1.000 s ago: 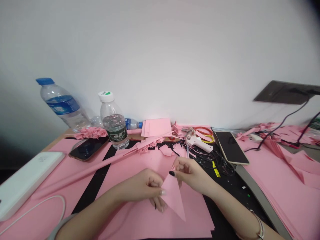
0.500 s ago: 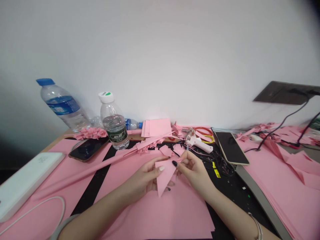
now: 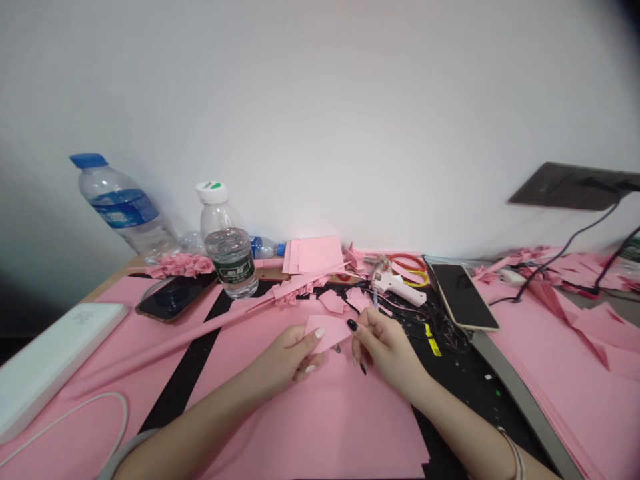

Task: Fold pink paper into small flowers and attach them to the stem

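Observation:
My left hand (image 3: 285, 357) pinches a triangle of pink paper (image 3: 327, 332) between its fingertips, above a large pink sheet (image 3: 320, 427) on the dark desk. The triangle's far corner reaches my right hand (image 3: 385, 350), whose black-nailed fingers stand apart and touch that corner. A white hot glue gun (image 3: 397, 285) lies just beyond my right hand, with a thin glue stick (image 3: 375, 298) close to it. Part of the triangle is hidden by my left fingers.
Several pink paper scraps and wires litter the desk behind my hands. Two phones (image 3: 175, 297) lie left and right, near a water bottle (image 3: 230, 247). A white power bank (image 3: 55, 357) sits at the left, and a stack of pink sheets (image 3: 560, 400) lies at the right.
The pink triangle has turned from pointing down towards me to lying sideways, with its corner towards my right hand. Both hands have moved slightly away from me.

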`<state>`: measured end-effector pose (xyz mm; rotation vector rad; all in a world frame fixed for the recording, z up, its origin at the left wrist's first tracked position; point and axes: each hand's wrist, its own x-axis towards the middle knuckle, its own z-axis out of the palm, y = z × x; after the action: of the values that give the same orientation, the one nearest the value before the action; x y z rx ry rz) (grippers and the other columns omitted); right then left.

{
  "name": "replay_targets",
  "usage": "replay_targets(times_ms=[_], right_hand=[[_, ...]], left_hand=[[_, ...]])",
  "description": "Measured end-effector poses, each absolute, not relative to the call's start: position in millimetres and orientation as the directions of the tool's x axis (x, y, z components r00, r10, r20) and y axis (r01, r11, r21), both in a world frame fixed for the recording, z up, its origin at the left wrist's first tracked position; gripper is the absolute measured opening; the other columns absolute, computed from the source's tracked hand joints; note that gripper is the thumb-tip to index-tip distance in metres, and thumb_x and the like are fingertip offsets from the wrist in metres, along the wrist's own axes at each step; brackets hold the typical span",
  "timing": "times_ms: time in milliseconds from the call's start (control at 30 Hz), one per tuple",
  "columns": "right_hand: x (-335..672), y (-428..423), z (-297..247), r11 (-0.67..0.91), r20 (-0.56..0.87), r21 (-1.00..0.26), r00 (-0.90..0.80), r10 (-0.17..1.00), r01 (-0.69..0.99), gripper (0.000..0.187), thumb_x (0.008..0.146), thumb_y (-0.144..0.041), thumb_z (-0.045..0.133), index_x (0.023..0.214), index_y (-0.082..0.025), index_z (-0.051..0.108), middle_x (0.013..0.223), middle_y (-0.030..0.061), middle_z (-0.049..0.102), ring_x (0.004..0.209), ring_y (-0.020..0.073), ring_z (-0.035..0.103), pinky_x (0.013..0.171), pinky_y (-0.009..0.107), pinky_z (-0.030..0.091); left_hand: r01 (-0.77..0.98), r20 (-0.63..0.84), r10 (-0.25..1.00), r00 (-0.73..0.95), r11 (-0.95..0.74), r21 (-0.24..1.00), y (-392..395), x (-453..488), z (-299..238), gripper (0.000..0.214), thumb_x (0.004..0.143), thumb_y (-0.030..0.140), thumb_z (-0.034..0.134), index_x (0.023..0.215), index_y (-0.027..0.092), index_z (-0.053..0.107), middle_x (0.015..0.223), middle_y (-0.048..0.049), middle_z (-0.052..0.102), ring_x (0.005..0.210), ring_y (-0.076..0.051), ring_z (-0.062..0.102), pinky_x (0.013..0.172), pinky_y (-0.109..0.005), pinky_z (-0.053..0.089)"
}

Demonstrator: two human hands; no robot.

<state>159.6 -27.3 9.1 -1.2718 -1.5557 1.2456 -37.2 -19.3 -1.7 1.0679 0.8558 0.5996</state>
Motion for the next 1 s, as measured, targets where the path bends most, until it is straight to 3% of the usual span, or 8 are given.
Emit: replay_targets(times_ms=[200, 367, 500, 700, 867, 1000], right_hand=[[163, -22, 9, 0.051, -0.004, -0.961, -0.201, 0.980, 0.270, 0.045, 0.094, -0.062, 0.043, 0.070, -0.024, 0.043, 0.051, -0.0026, 0.061, 0.036, 0.0112, 0.049, 0.038, 0.023, 0.034], [161, -25, 12, 0.049, -0.060, -0.926, -0.276, 0.959, 0.374, 0.038, 0.083, -0.049, 0.067, 0.065, -0.023, 0.045, 0.050, -0.0033, 0.057, 0.041, 0.0114, 0.051, 0.042, 0.022, 0.036], [160, -28, 12, 0.111, -0.024, -0.891, -0.288, 0.957, 0.441, 0.037, 0.093, -0.041, 0.051, 0.061, -0.024, 0.042, 0.045, -0.0036, 0.055, 0.038, 0.0105, 0.047, 0.045, 0.022, 0.037], [165, -23, 11, 0.198, 0.052, -0.845, -0.293, 0.955, 0.496, 0.040, 0.098, -0.030, 0.038, 0.058, -0.024, 0.040, 0.044, -0.0027, 0.055, 0.039, 0.0114, 0.046, 0.051, 0.024, 0.039], [167, -22, 11, 0.289, 0.151, -0.816, -0.297, 0.943, 0.500, 0.032, 0.097, -0.025, 0.039, 0.066, -0.023, 0.046, 0.048, -0.0044, 0.052, 0.044, 0.0117, 0.046, 0.052, 0.024, 0.037], [168, -23, 9, 0.284, 0.148, -0.832, -0.302, 0.942, 0.476, 0.033, 0.100, -0.032, 0.038, 0.072, -0.021, 0.052, 0.053, -0.0034, 0.053, 0.048, 0.0120, 0.049, 0.054, 0.025, 0.038]], left_hand=[[-0.014, -0.295, 0.783, 0.547, 0.362, 0.932, -19, -40, -5, 0.051, 0.079, 0.068, 0.060, 0.067, 0.021, 0.043, 0.053, 0.0080, 0.035, 0.047, -0.007, 0.019, 0.048, -0.027, 0.011], [0.093, -0.248, 0.794, 0.556, 0.236, 0.967, -21, -39, -2, 0.043, 0.085, 0.056, 0.057, 0.065, 0.019, 0.052, 0.052, 0.0057, 0.044, 0.045, -0.008, 0.027, 0.048, -0.026, 0.017], [0.111, -0.185, 0.818, 0.544, 0.148, 0.983, -21, -38, 2, 0.042, 0.085, 0.049, 0.059, 0.057, 0.019, 0.051, 0.050, 0.0047, 0.044, 0.048, -0.010, 0.031, 0.051, -0.026, 0.021], [-0.014, -0.225, 0.785, 0.577, 0.285, 0.958, -17, -43, -9, 0.052, 0.085, 0.064, 0.055, 0.065, 0.016, 0.057, 0.051, 0.0050, 0.040, 0.046, -0.009, 0.023, 0.048, -0.027, 0.014], [-0.129, -0.298, 0.765, 0.571, 0.443, 0.887, -14, -48, -13, 0.064, 0.091, 0.071, 0.036, 0.066, 0.017, 0.058, 0.048, 0.0067, 0.027, 0.047, -0.010, 0.019, 0.051, -0.027, 0.017], [-0.106, -0.271, 0.782, 0.561, 0.393, 0.913, -16, -47, -10, 0.057, 0.090, 0.068, 0.047, 0.073, 0.016, 0.062, 0.051, 0.0070, 0.029, 0.049, -0.009, 0.019, 0.051, -0.027, 0.014]])
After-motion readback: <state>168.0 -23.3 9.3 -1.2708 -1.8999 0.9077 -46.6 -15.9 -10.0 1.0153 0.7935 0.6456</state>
